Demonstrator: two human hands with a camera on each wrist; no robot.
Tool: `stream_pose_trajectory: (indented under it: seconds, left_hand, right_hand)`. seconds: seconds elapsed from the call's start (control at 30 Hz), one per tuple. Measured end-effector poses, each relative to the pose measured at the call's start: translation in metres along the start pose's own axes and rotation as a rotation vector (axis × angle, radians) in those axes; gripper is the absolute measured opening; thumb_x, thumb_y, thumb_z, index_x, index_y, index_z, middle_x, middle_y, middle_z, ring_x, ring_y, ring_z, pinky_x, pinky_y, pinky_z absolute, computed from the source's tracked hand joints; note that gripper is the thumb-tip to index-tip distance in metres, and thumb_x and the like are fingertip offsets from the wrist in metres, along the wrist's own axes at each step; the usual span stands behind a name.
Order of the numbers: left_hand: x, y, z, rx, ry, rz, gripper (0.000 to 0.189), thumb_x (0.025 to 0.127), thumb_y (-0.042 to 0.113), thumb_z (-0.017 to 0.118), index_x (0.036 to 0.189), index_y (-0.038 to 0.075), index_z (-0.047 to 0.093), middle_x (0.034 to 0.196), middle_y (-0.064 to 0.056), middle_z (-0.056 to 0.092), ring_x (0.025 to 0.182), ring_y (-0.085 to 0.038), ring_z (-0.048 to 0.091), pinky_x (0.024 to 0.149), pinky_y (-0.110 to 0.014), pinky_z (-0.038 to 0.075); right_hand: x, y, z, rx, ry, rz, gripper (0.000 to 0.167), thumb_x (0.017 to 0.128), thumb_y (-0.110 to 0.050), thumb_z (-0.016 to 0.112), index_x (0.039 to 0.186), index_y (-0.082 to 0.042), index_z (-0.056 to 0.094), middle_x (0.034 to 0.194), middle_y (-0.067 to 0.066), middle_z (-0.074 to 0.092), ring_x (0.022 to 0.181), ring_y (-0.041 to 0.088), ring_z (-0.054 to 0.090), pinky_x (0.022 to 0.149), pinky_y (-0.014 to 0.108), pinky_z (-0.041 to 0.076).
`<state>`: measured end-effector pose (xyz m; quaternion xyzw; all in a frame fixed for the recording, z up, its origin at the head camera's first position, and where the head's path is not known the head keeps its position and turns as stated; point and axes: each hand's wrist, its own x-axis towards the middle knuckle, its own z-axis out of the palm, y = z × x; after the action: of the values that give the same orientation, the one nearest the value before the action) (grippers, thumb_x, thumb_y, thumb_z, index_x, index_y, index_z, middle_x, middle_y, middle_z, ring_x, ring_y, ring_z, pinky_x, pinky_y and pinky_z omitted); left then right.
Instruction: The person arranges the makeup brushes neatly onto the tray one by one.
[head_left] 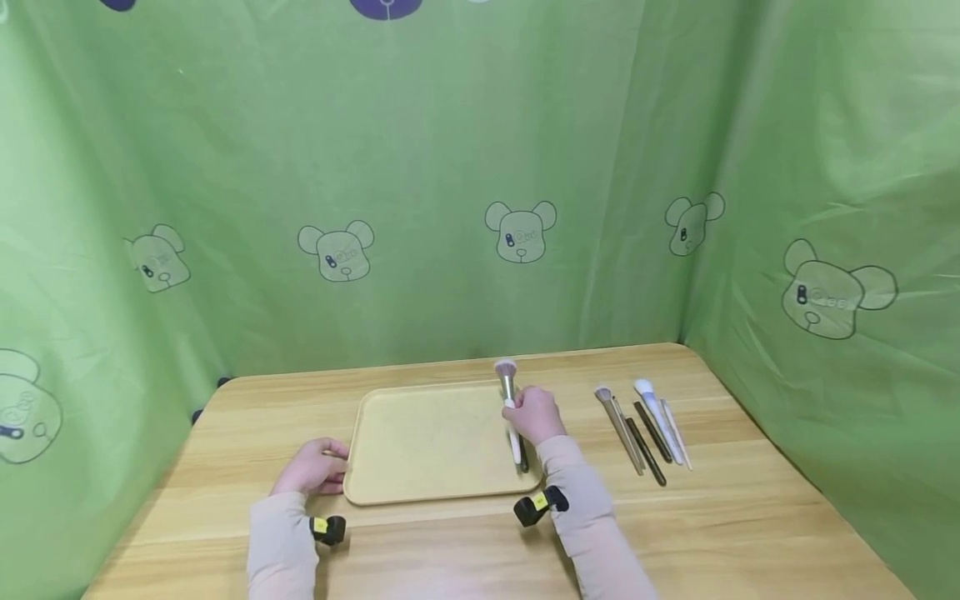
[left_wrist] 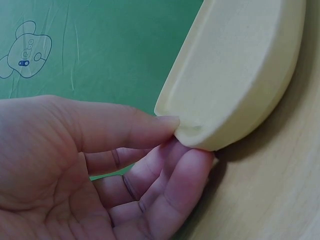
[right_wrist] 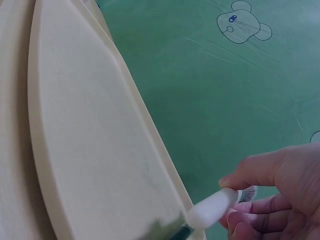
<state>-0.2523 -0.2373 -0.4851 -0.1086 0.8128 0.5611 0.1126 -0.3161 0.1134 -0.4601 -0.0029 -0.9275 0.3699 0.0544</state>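
Pinching tray [head_left: 427, 442], left hand [head_left: 311, 468], holding white-handled brush [head_left: 513, 437], right hand [head_left: 536, 414], wooden table [head_left: 427, 554], green bear-print curtain [head_left: 427, 292] behind.

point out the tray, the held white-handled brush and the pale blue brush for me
Tray [head_left: 431, 446]: head view, on its bare flat surface.
White-handled brush [right_wrist: 211, 208]: right wrist view, on its white handle.
Pale blue brush [head_left: 663, 423]: head view, on its handle.

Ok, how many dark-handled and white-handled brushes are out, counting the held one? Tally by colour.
Dark: 3 (tray brush, two loose black brushes)
White: 3 (held brush, thick brush, thin brush)
Total: 6
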Motion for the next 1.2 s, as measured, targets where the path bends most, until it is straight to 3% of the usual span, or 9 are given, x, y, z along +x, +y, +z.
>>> stream_pose_trajectory:
  seconds: [0.27, 0.63, 0.97, 1.2]
  left_hand:
    - [0.0, 0.0, 0.0, -0.002, 0.0, -0.006, 0.028, 0.088, -0.003, 0.056, 0.115, -0.01, 0.051, 0.081, -0.011, 0.062, 0.066, -0.015, 0.061, 0.061, -0.028, 0.059]
    - [0.003, -0.002, 0.0, -0.001, 0.01, -0.011, 0.026, 0.087, -0.004, 0.056, 0.113, -0.009, 0.053, 0.08, -0.011, 0.062, 0.066, -0.016, 0.061, 0.061, -0.029, 0.059]
    - [0.003, -0.002, -0.001, 0.009, -0.005, 0.002, 0.027, 0.089, -0.003, 0.056, 0.114, -0.01, 0.052, 0.082, -0.011, 0.062, 0.066, -0.015, 0.061, 0.061, -0.029, 0.059]
    - [0.003, -0.001, -0.001, 0.007, 0.004, 0.004, 0.026, 0.089, -0.003, 0.056, 0.114, -0.01, 0.052, 0.082, -0.011, 0.062, 0.066, -0.015, 0.06, 0.061, -0.029, 0.059]
  right_hand:
    - [0.001, -0.001, 0.012, 0.006, -0.014, 0.009, 0.017, 0.079, -0.013, 0.069, 0.07, -0.006, 0.057, 0.069, 0.008, 0.061, 0.061, 0.02, 0.058, 0.056, 0.031, 0.053]
    - [-0.001, 0.001, 0.023, -0.01, 0.023, -0.054, 0.017, 0.076, -0.01, 0.07, 0.065, -0.006, 0.058, 0.064, 0.007, 0.061, 0.056, 0.019, 0.056, 0.053, 0.03, 0.051]
    - [0.0, 0.0, 0.03, -0.062, 0.04, -0.071, 0.016, 0.076, -0.011, 0.072, 0.068, -0.004, 0.061, 0.067, 0.009, 0.065, 0.058, 0.019, 0.058, 0.055, 0.031, 0.052]
    - [-0.002, -0.002, 0.033, -0.076, 0.035, -0.066, 0.018, 0.077, -0.011, 0.072, 0.065, -0.004, 0.061, 0.063, 0.008, 0.063, 0.053, 0.018, 0.056, 0.049, 0.027, 0.048]
